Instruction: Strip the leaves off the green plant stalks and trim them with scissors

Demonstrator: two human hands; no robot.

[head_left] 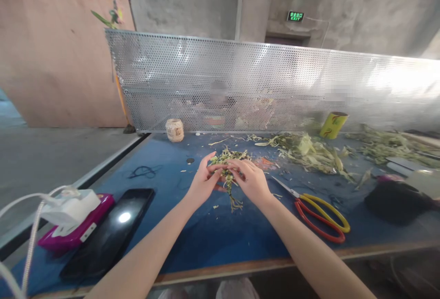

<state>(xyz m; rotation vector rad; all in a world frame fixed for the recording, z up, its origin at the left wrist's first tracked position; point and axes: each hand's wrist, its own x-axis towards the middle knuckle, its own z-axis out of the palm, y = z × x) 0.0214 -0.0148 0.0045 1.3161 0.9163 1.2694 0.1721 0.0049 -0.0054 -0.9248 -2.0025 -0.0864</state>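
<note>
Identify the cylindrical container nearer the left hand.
The squat beige jar, beyond the left hand; the yellow-green printed cylinder is farther off to the right.

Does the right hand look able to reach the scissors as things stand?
Probably yes: nothing visible lies over the scissors, just right of the right hand, though that hand is busy with the plant sprig and might need to release it.

"Where's the camera?"
"On the person's head, looking forward and down over the counter (220,241), with the left grip (203,179) and right grip (253,181) mid-view."
"How near?"
"Close above the counter's front edge; the perforated metal screen (192,72) stands farther off."
</note>
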